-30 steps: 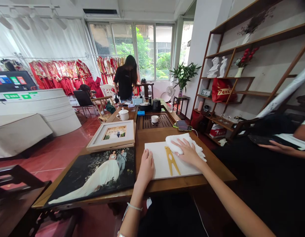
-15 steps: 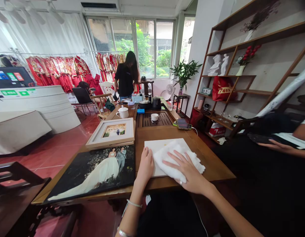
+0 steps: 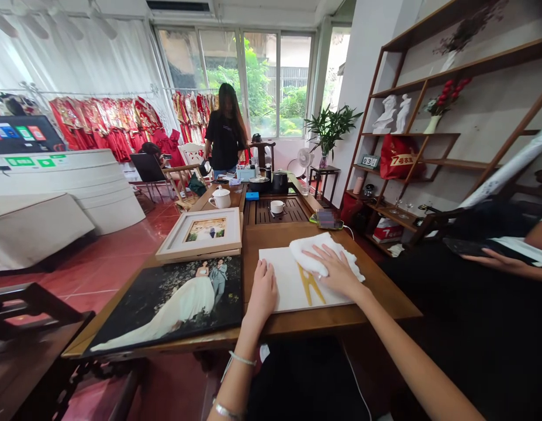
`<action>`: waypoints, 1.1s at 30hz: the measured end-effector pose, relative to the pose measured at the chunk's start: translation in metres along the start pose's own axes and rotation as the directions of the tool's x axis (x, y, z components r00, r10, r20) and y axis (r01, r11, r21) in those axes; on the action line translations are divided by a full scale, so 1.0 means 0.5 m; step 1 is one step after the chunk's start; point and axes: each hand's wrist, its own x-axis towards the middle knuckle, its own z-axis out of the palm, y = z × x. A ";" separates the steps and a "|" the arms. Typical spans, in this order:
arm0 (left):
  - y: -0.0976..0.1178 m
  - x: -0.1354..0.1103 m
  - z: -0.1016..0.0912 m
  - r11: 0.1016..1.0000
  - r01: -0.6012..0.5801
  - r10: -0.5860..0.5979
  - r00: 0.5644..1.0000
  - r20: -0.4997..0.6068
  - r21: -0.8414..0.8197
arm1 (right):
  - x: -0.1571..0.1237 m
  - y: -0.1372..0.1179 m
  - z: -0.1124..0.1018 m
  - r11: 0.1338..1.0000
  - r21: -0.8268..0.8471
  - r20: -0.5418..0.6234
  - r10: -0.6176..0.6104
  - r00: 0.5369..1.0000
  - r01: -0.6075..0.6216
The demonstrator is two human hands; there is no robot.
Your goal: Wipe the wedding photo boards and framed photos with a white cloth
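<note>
A white board [image 3: 286, 286] lies flat near the table's front edge. On it shows a yellow forked shape [image 3: 309, 287], partly covered. My left hand [image 3: 263, 289] holds the board's left edge, fingers close together and slightly bent over it. My right hand [image 3: 334, 269] presses a bunched white cloth [image 3: 306, 245] against the board's upper right part, fingers spread over the cloth. Left of the board lies a dark wedding photo print [image 3: 187, 304], and behind that a pale picture frame [image 3: 176, 237] with a smaller photo rests on another flat piece.
The wooden table [image 3: 380, 292] also bears a lidded white mug [image 3: 220, 197], a small white cup [image 3: 276, 207], a blue box [image 3: 252, 196] and a phone [image 3: 327, 220] with a cable. One person [image 3: 227, 137] stands at the far end; another person's hand [image 3: 501, 260] holds a phone at right.
My right hand and the cloth have moved away from me, up the board, uncovering more of the yellow shape. My left hand stays at the board's left edge.
</note>
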 end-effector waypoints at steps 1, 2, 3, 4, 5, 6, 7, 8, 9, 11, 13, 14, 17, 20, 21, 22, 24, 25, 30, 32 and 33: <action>0.000 0.000 0.000 1.000 -0.007 0.007 1.000 -0.001 0.000 | 0.021 0.004 0.000 0.999 0.001 0.010 0.033 0.999 -0.033; 0.000 -0.001 0.000 1.000 -0.009 0.009 1.000 -0.002 0.002 | 0.041 0.007 -0.001 0.998 0.006 0.024 0.064 0.998 -0.065; 0.000 -0.001 -0.001 1.000 -0.008 0.008 1.000 -0.002 0.004 | 0.058 0.008 -0.001 0.996 0.013 0.039 0.092 0.995 -0.093; 0.001 -0.001 -0.001 1.000 -0.003 0.003 1.000 -0.001 0.007 | 0.073 0.006 -0.001 0.993 0.018 0.052 0.112 0.992 -0.113; 0.003 -0.002 -0.002 1.000 0.004 -0.004 1.000 0.001 0.012 | 0.085 0.003 0.000 0.992 0.024 0.062 0.123 0.991 -0.124; 0.005 -0.002 -0.003 1.000 0.010 -0.010 1.000 0.005 0.019 | 0.093 -0.003 0.001 0.992 0.028 0.070 0.117 0.991 -0.119; 0.007 -0.002 -0.004 0.999 0.016 -0.016 1.000 0.011 0.030 | 0.097 -0.009 0.002 0.995 0.031 0.075 0.092 0.993 -0.095; 0.010 -0.003 -0.006 0.999 0.022 -0.022 1.000 0.019 0.041 | 0.098 -0.016 0.004 0.998 0.031 0.077 0.052 0.996 -0.055; 0.012 -0.003 -0.007 0.998 0.026 -0.027 0.999 0.027 0.051 | 0.094 -0.022 0.005 0.999 0.032 0.076 0.005 0.997 -0.007; 0.016 -0.003 -0.009 0.998 0.032 -0.034 0.999 0.039 0.060 | 0.076 -0.033 0.007 0.996 0.034 0.067 -0.090 0.994 0.088; 0.017 -0.003 -0.011 0.998 0.041 -0.043 0.998 0.038 0.051 | 0.045 -0.042 0.006 0.987 0.040 0.057 -0.157 0.986 0.155; 0.017 -0.003 -0.011 0.998 0.047 -0.048 0.998 0.035 0.043 | 0.026 -0.045 0.004 0.982 0.044 0.057 -0.185 0.981 0.183; 0.014 -0.003 -0.009 0.998 0.065 -0.065 0.998 0.025 0.026 | -0.040 -0.053 -0.011 0.962 0.056 0.071 -0.271 0.960 0.268; 0.009 -0.004 -0.007 0.998 0.056 -0.057 0.998 0.018 0.027 | -0.106 -0.054 -0.034 0.939 0.086 0.096 -0.341 0.935 0.334; 0.008 -0.004 -0.006 0.999 0.046 -0.047 0.999 0.013 0.024 | -0.125 -0.052 -0.042 0.931 0.100 0.109 -0.362 0.926 0.352; 0.007 -0.004 -0.005 0.999 0.036 -0.036 0.999 0.007 0.019 | -0.141 -0.048 -0.050 0.922 0.115 0.124 -0.382 0.916 0.369; 0.004 -0.004 -0.004 1.000 0.026 -0.026 1.000 -0.004 0.006 | -0.164 -0.036 -0.064 0.911 0.150 0.147 -0.406 0.902 0.385; 0.003 -0.004 -0.003 1.000 0.028 -0.028 1.000 -0.005 0.003 | -0.171 -0.029 -0.068 0.909 0.166 0.152 -0.406 0.901 0.381; 0.002 -0.004 -0.006 1.000 0.021 -0.021 1.000 0.017 0.003 | -0.151 0.000 -0.057 0.942 0.156 0.098 -0.313 0.945 0.296; 0.004 -0.003 -0.007 1.000 0.020 -0.020 1.000 0.021 0.010 | -0.121 0.006 -0.040 0.964 0.111 0.059 -0.251 0.966 0.243; 0.005 -0.003 -0.008 1.000 0.026 -0.026 0.999 0.022 0.015 | -0.103 0.008 -0.031 0.973 0.087 0.041 -0.216 0.975 0.212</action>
